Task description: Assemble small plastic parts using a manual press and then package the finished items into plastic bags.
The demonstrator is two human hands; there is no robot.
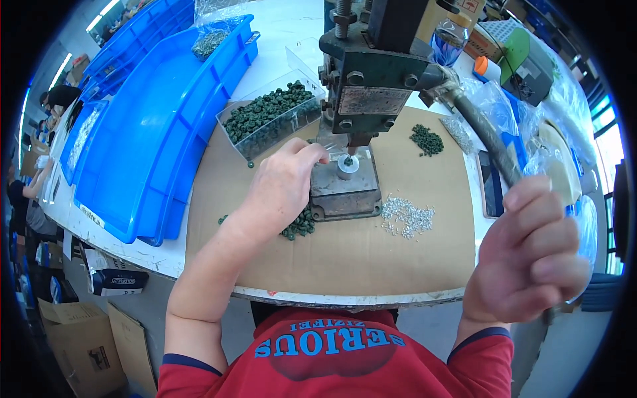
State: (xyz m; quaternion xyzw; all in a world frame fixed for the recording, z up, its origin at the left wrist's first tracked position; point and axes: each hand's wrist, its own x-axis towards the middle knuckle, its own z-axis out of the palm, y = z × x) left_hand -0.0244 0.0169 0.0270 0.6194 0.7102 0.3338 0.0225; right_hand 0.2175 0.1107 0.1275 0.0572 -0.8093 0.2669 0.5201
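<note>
My left hand is in tight against the press, fingertips pinched together at the small green part seated on the white holder under the ram. My right hand is wrapped shut around the lever handle, off the cardboard mat's right edge; bare cardboard lies nearer me.

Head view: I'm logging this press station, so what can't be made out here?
- Left hand fingertips: hidden behind the press base.
- Lever end: hidden inside the right hand.
- Silver bits: too small to identify.
- Press top: cut off by the upper edge.
</note>
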